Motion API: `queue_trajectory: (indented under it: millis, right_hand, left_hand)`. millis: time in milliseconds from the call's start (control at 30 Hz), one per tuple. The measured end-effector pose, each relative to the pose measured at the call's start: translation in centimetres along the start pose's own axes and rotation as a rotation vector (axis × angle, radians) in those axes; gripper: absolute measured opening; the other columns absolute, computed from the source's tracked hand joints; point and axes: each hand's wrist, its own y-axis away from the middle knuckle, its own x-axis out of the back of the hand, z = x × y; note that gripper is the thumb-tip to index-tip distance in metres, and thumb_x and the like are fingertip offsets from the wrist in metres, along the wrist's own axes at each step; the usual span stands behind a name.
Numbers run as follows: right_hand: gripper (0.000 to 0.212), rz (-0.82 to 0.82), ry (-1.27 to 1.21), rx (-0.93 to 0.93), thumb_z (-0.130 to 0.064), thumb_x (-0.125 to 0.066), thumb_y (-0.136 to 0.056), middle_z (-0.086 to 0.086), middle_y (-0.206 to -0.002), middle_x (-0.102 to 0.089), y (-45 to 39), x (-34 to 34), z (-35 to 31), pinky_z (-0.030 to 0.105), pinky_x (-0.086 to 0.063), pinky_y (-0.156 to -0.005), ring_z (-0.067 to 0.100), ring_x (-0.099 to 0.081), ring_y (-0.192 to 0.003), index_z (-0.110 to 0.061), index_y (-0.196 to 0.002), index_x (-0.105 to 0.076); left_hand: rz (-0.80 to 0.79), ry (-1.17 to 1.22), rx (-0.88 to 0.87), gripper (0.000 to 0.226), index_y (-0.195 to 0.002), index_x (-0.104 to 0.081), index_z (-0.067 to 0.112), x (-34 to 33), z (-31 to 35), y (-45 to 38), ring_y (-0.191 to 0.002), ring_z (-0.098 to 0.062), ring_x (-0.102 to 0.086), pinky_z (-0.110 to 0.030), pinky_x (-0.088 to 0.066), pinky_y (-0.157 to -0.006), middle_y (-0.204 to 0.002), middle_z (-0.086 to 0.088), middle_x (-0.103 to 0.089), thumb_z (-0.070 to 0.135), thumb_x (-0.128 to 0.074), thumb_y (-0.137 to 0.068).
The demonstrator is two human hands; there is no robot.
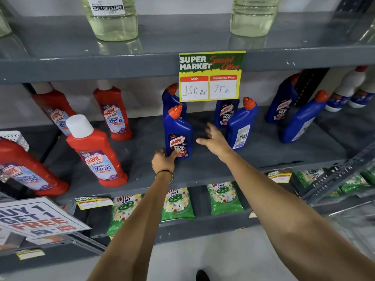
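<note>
A blue Harpic bottle point(178, 132) with an orange cap stands upright near the front of the grey middle shelf point(203, 165). My left hand point(163, 160) grips its base, thumb across the lower label. My right hand point(215, 137) hovers just right of that bottle with fingers spread, holding nothing. Right of this hand stands a second blue bottle point(241, 126), its back label facing me. Two more blue bottles point(172, 98) stand behind, partly hidden by a yellow price sign point(211, 76).
Red Harpic bathroom cleaner bottles point(97, 151) fill the shelf's left side, more blue bottles point(302, 118) the right. Clear liquid bottles point(111, 19) stand on the shelf above. Green detergent packets point(176, 203) lie below. A "Buy 1 Get 1 Free" sign point(38, 218) juts out at lower left.
</note>
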Motion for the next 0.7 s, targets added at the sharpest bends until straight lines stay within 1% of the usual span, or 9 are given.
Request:
queue_trajectory:
  millis: [167, 233, 300, 367, 433, 467, 533, 633, 700]
  right_hand:
    - [0.076, 0.118, -0.054, -0.067, -0.016, -0.064, -0.087, 0.013, -0.154, -0.033, 2.1, 2.5, 2.6, 0.035, -0.032, -0.111, 0.026, -0.034, -0.14, -0.01, -0.149, -0.021]
    - [0.072, 0.178, -0.065, -0.094, -0.018, -0.063, -0.088, 0.013, -0.151, -0.036, 2.6, 3.8, 3.7, 0.033, -0.033, -0.108, 0.025, -0.036, -0.139, -0.009, -0.147, -0.024]
    - [0.069, 0.256, -0.044, -0.107, -0.022, -0.063, -0.087, 0.013, -0.145, -0.044, 2.6, 5.6, 4.6, 0.033, -0.036, -0.103, 0.027, -0.042, -0.134, -0.009, -0.145, -0.029]
    - [0.064, 0.313, -0.036, -0.111, -0.023, -0.063, -0.087, 0.014, -0.138, -0.051, 2.2, 7.4, 5.2, 0.031, -0.038, -0.097, 0.029, -0.048, -0.128, -0.007, -0.142, -0.034]
    - [0.063, 0.344, -0.065, -0.11, -0.021, -0.062, -0.088, 0.014, -0.139, -0.051, 1.5, 9.4, 5.5, 0.028, -0.038, -0.094, 0.028, -0.05, -0.126, -0.005, -0.142, -0.034]
    - [0.063, 0.339, -0.078, -0.107, -0.021, -0.062, -0.088, 0.015, -0.141, -0.048, 1.1, 10.3, 5.5, 0.027, -0.038, -0.094, 0.027, -0.049, -0.128, -0.005, -0.142, -0.033]
    - [0.068, 0.319, -0.093, -0.108, -0.022, -0.062, -0.089, 0.015, -0.149, -0.039, -0.3, 12.4, 6.0, 0.029, -0.037, -0.101, 0.026, -0.041, -0.135, -0.006, -0.145, -0.028]
    - [0.075, 0.225, -0.084, -0.101, -0.024, -0.065, -0.086, 0.014, -0.153, -0.033, -2.2, 14.3, 6.4, 0.032, -0.034, -0.107, 0.024, -0.036, -0.139, -0.01, -0.148, -0.024]
    - [0.074, 0.131, -0.076, -0.061, -0.02, -0.067, -0.085, 0.007, -0.144, -0.043, -3.3, 15.2, 6.2, 0.029, -0.037, -0.102, 0.019, -0.044, -0.131, -0.009, -0.146, -0.027]
  left_hand:
    - [-0.047, -0.062, -0.062, 0.044, -0.103, -0.067, 0.005, -2.0, 0.0, 2.3, -0.103, -0.034, -0.061, -0.034, -0.046, -0.08, -0.106, -0.014, -0.069, 0.04, -0.069, -0.077]
    - [-0.113, -0.08, -0.078, 0.038, -0.09, -0.07, 0.005, -3.4, 0.6, 2.9, -0.094, -0.034, -0.06, -0.032, -0.042, -0.074, -0.088, -0.013, -0.068, 0.042, -0.065, -0.079]
    - [-0.168, -0.095, -0.1, 0.042, -0.064, -0.06, 0.006, -5.3, 1.5, 3.4, -0.077, -0.031, -0.055, -0.028, -0.036, -0.065, -0.06, -0.006, -0.054, 0.044, -0.063, -0.081]
    - [-0.202, -0.102, -0.134, 0.049, -0.05, -0.043, 0.011, -7.2, 2.6, 3.6, -0.069, -0.029, -0.05, -0.029, -0.032, -0.061, -0.05, -0.003, -0.044, 0.043, -0.063, -0.081]
    - [-0.241, -0.068, -0.144, 0.038, -0.061, -0.058, 0.009, -9.1, 4.2, 3.8, -0.081, -0.033, -0.056, -0.034, -0.04, -0.066, -0.066, -0.011, -0.061, 0.041, -0.065, -0.08]
    - [-0.256, -0.047, -0.151, 0.035, -0.084, -0.068, 0.005, -10.1, 5.0, 3.8, -0.097, -0.035, -0.06, -0.037, -0.045, -0.079, -0.091, -0.016, -0.07, 0.04, -0.066, -0.079]
    - [-0.286, -0.021, -0.155, 0.054, -0.12, -0.059, 0.002, -12.5, 6.6, 3.9, -0.12, -0.031, -0.054, -0.036, -0.042, -0.097, -0.126, -0.016, -0.062, 0.034, -0.07, -0.078]
    - [-0.335, -0.008, -0.213, 0.052, -0.116, -0.059, 0.001, -14.8, 8.1, 3.7, -0.114, -0.03, -0.059, -0.034, -0.046, -0.091, -0.121, -0.016, -0.064, 0.024, -0.076, -0.073]
    - [-0.366, -0.013, -0.226, 0.052, -0.112, -0.06, 0.002, -15.9, 8.6, 3.2, -0.106, -0.03, -0.063, -0.035, -0.05, -0.088, -0.116, -0.016, -0.067, 0.018, -0.08, -0.067]
